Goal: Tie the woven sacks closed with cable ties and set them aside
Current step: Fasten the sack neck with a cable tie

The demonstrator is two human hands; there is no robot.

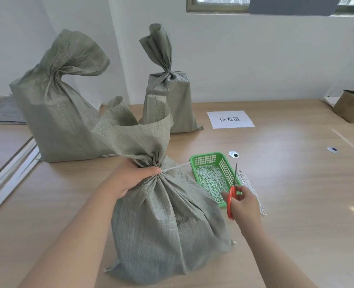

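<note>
— What's closest to us?

— The grey-green woven plastic sack [167, 231] standing at the near edge of the pale wooden table [286, 183], its neck gathered into a bunch. The left hand [132, 177] is closed tight around that neck, thumb pressed where a white cable tie [175, 167] circles it; the tie's loose tail sticks out to the right, toward the basket.

— So the tie is already on?

— It looks cinched, I'd say. The step in hand seems to be trimming the tail.

— And to the right?

— A green slotted plastic basket [205, 160] with white cut-off tie ends in it, just beside the sack. Over its near right corner the right hand [243, 204] grips red-handled scissors [233, 196], fingers through the loops, blades pointing up and seemingly together. A bundle of white unused ties [253, 194] lies just right of the basket.

— What does the next move call for?

— Swinging the blades left to the tail and snipping close to the tie's head without nicking the weave. Then the sack likely joins the two tied sacks: the large one [57, 113] at the far left and the smaller [167, 94] behind, near the white paper label [230, 119].
</note>
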